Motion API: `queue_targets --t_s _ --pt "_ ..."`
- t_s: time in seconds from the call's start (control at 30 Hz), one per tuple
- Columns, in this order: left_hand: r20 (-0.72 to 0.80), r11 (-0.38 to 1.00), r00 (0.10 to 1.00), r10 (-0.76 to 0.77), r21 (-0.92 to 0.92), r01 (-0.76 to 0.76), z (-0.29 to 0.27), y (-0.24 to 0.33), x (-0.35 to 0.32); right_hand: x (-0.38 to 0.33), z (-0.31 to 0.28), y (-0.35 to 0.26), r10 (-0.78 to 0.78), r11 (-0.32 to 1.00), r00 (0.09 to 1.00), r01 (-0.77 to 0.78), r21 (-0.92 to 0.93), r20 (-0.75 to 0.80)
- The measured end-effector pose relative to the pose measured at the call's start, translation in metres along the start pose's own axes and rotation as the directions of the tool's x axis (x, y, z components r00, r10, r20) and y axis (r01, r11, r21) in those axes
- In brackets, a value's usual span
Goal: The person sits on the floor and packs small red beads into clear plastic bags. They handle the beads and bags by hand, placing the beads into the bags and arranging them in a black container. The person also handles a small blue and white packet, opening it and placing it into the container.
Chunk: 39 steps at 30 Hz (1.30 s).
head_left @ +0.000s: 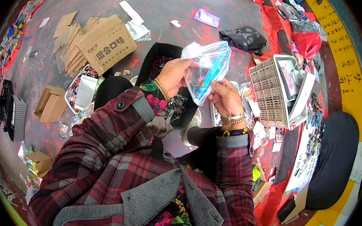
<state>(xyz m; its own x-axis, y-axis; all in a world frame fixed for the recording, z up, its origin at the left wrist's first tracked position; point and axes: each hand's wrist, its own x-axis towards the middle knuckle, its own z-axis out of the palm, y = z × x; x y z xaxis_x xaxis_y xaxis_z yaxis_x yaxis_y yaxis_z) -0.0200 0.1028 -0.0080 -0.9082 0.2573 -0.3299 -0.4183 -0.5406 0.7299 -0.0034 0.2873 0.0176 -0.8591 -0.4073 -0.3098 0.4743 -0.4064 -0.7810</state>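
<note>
A clear plastic bag point(198, 73) with long blue pieces point(213, 74) inside is held up between my two hands. On its left edge, my left hand point(172, 77) has its fingers closed, partly hidden behind the plastic. The thumb and fingers of my right hand point(227, 100) pinch the lower right side, by the blue pieces. A white bunched part shows at the bag's upper left. Beneath my hands stands a black bin point(154, 51) with dark patterned items and small dark packets point(177, 107) in it.
At the right is a beige plastic basket point(266, 93) full of mixed goods. Flattened cardboard boxes point(105, 43) lie at the left, above a white-rimmed tub point(86, 93) and a small open carton point(51, 104). A black bag point(243, 38) and a purple packet point(206, 18) lie farther off.
</note>
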Motion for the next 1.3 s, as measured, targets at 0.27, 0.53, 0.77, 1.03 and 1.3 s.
queue_targets --t_s 0.27,0.53,0.77,1.03,1.3 --pt "0.221 0.985 0.961 0.168 -0.072 -0.156 0.018 0.008 0.001 0.007 -0.008 0.018 -0.127 0.801 0.992 0.087 -0.593 -0.026" --pt "0.028 0.964 0.98 0.197 -0.188 -0.188 0.002 -0.006 0.018 0.006 0.001 0.02 -0.385 0.577 0.918 0.161 -0.8 -0.093" --pt "0.057 0.968 0.985 0.162 -0.202 -0.148 0.01 -0.009 0.013 0.008 0.007 0.019 -0.748 -0.007 0.637 0.273 -0.962 0.186" --pt "0.031 0.963 0.981 0.192 -0.2 -0.182 0.005 -0.013 0.014 0.01 -0.021 0.019 -0.442 0.526 0.893 0.183 -0.83 -0.084" --pt "-0.021 0.952 0.981 0.194 -0.237 -0.193 0.008 -0.012 0.013 0.009 -0.021 0.018 -0.543 0.644 0.807 0.223 -0.732 -0.231"
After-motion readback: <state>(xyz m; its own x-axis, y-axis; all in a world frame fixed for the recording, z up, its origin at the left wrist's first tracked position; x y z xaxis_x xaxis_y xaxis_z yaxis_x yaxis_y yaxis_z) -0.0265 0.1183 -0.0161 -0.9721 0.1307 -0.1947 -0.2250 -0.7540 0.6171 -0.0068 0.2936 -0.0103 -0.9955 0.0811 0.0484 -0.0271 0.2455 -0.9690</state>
